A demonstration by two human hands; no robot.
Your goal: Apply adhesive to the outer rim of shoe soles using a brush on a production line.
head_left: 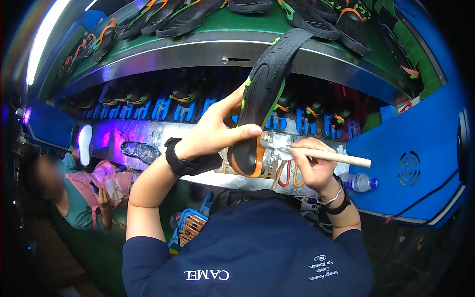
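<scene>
My left hand [213, 131] grips a long black shoe sole [267, 76] with green edging and an orange heel rim. The sole stands tilted, its heel toward me and its toe reaching up past the metal edge of the upper shelf. My thumb lies across it near the heel. In my right hand [314, 168] is a brush with a pale wooden handle [346, 158], fingers closed around it. The brush's head is beside the orange heel rim; whether the bristles touch it I cannot tell.
Above runs a green shelf [213, 27] bearing several black soles. Below it, blue holders [185, 113] carry more shoe parts. A plastic bottle [358, 182] lies right, near a blue machine panel [391, 163]. A clear sole-shaped piece [140, 151] lies left. A co-worker [94, 193] sits at far left.
</scene>
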